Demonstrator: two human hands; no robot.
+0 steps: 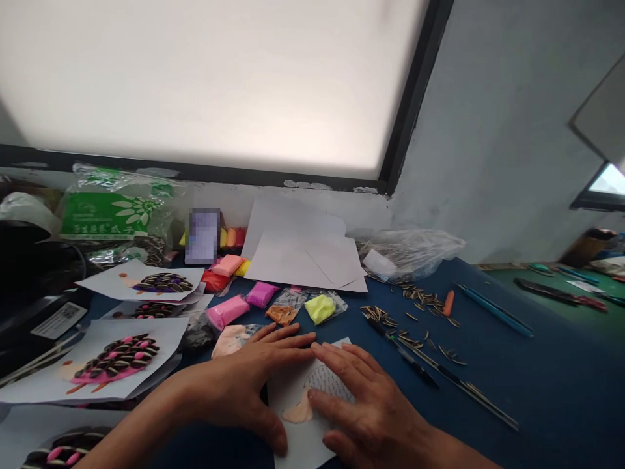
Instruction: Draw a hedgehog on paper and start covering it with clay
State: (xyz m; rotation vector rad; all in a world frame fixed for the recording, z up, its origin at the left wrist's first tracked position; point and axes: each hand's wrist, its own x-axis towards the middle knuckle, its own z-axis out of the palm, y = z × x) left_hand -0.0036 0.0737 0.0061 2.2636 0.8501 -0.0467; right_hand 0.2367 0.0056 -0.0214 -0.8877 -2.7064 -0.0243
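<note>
The left hand (pixel 258 368) lies open, fingers spread, over the left edge of a small white sheet (pixel 288 449) on the blue bench (pixel 488 365). The right hand (pixel 374 413), open with fingers slightly bent, rests over the sheet's right side, 1 fingertip at a flat piece of peach clay (pixel 297 413). Seeds (pixel 422 299) lie farther right, 1 yellow packet (pixel 321 309) beyond the hands.

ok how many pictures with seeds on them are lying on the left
4 clearly visible: a purple picture at the back, a partly covered picture just in front, a pink picture nearer, and a cut-off picture at the bottom left corner. More may be hidden underneath.
</note>
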